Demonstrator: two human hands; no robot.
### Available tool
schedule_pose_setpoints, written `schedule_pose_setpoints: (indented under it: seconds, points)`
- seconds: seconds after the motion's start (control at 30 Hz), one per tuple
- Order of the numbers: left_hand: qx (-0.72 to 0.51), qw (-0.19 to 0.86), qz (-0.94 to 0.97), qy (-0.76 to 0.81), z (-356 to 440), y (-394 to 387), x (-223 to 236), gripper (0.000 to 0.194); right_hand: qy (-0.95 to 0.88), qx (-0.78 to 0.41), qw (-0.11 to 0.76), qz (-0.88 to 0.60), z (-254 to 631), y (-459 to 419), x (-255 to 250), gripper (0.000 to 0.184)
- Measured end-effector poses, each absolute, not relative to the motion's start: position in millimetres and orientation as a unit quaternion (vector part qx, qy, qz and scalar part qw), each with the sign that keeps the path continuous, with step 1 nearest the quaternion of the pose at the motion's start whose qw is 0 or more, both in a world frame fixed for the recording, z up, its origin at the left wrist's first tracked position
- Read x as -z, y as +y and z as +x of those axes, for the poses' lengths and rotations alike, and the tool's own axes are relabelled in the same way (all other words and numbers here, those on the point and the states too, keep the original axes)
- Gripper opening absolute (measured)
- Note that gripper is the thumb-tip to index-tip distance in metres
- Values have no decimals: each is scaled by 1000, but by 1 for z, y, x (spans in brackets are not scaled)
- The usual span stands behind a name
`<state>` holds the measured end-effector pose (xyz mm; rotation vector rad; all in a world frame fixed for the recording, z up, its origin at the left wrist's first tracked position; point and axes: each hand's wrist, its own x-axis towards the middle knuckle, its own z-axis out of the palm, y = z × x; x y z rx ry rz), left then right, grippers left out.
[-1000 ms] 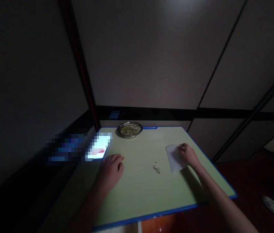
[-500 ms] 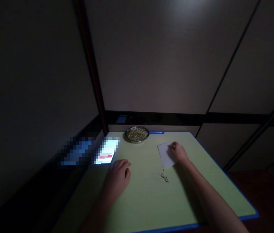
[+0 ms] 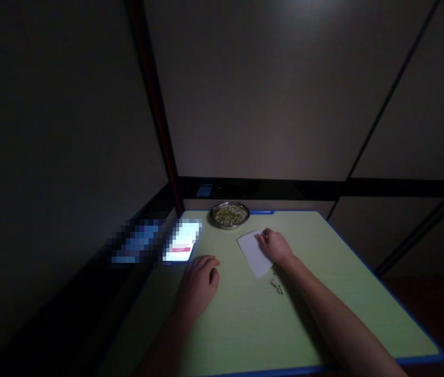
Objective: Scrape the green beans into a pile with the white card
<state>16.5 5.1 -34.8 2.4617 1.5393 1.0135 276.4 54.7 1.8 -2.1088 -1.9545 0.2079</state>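
My right hand (image 3: 277, 246) is closed on a white sheet of paper (image 3: 252, 255), gripping it near its right side above the green table. Just below the paper's lower corner lies a small scatter of dark bits (image 3: 276, 287), too small to name. My left hand (image 3: 202, 280) rests on the tabletop with its fingers loosely stretched and nothing in it. Beyond its fingertips is a lit phone-like screen (image 3: 181, 243), blurred by pixels. A round metal dish (image 3: 230, 226) near the far edge holds many small green and whitish pieces that look like beans.
The light green table (image 3: 241, 324) has a blue edge and stands against a panelled wall (image 3: 253, 104). A dark glossy strip (image 3: 304, 189) runs along the wall behind it. To the left, a dark side surface (image 3: 135, 243) reflects the screen.
My right hand has moved left with the paper, which has turned and sits closer to the dish's side of the table. My left hand has hardly moved. The whole view has shifted slightly.
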Motion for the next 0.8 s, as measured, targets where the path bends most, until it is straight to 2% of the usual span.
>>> schedule_pose_setpoints:
  seconds: [0.33, 0.63, 0.8]
  points:
    - [-432, 132, 711, 539, 9, 2, 23, 20, -722, -69, 88, -683, 241, 44, -14, 47]
    - [-491, 262, 596, 579, -22, -26, 14, 33, -768, -61, 81, -633, 217, 29, -21, 45]
    - [-497, 234, 554, 626, -49, -48, 16, 33, -803, -67, 79, -587, 202, 12, -28, 44]
